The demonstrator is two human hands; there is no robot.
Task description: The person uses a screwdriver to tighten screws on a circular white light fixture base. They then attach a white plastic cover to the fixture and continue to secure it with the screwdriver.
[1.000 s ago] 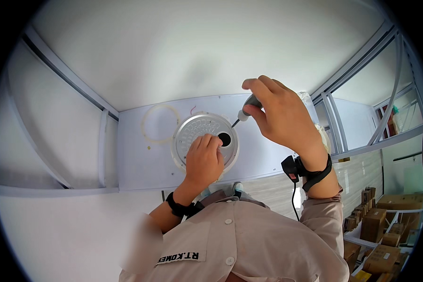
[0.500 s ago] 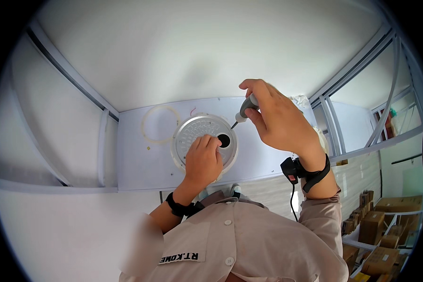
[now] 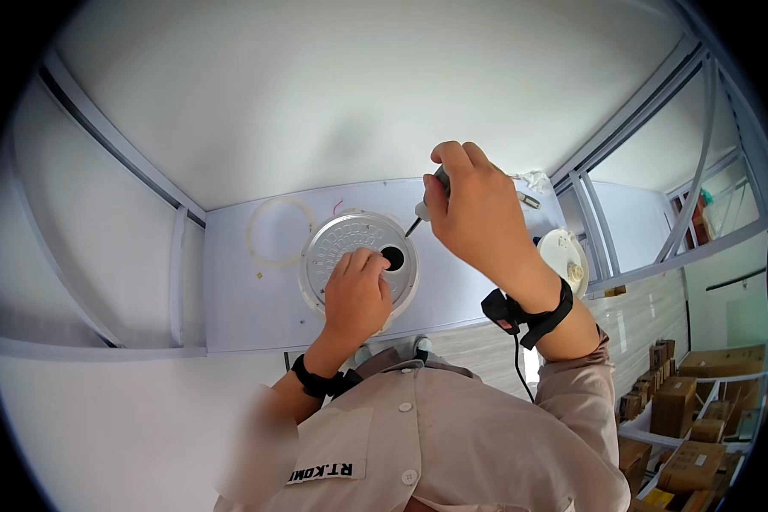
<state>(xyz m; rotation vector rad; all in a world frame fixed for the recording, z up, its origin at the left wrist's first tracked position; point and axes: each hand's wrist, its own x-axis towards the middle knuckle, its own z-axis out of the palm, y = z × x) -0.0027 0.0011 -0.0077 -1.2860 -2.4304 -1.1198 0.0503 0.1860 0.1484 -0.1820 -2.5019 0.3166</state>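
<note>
A round silver metal cover [image 3: 350,232] with embossed markings and a round dark hole [image 3: 392,258] lies on the white table. My left hand [image 3: 358,294] rests on its near part, fingers curled and close together, fingertips by the hole's edge. In my right hand [image 3: 478,209], closed around the handle, is a grey screwdriver [image 3: 421,211]. It is tilted, and its shaft comes down to the cover's far right rim. Whether a screw sits under the tip is too small to tell. My right fingers hide most of the handle.
A pale thin ring [image 3: 248,241] lies left of the cover, beside a small yellow piece [image 3: 259,276]. A red wire [image 3: 338,206] is behind the cover. To the right are a cream round part [image 3: 561,249] and a silver tool [image 3: 529,200]. Metal frames border both sides.
The view has shifted slightly. My right hand has turned around the screwdriver handle, covering more of it, while the tip stays at the rim. My left hand keeps its place on the cover.
</note>
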